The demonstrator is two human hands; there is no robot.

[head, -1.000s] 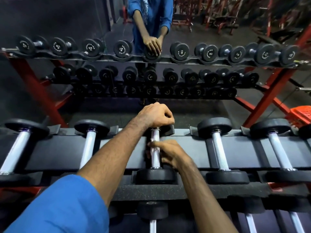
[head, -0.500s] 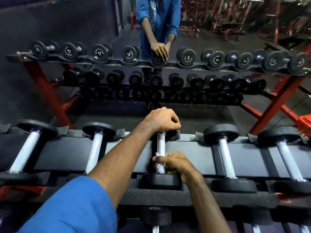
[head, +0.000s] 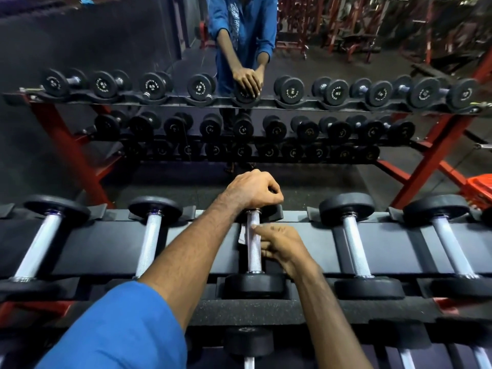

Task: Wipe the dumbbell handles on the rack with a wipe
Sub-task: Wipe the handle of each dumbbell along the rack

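Left hand (head: 254, 191): stayed clamped over the centre dumbbell's far head, steadying it.
Wipe (head: 242, 235): white edge showed beside the handle (head: 253, 249).
Right hand (head: 283, 246): curled round wipe and handle, had slid back up; another pass looked underway.

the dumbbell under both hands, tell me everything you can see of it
The dumbbell has a silvery knurled metal handle between two round black heads that look rubber-coated. It lies on the rack, one head near, one far. The left hand grips the far head; the right hand pinches a white wipe against the handle's upper part.
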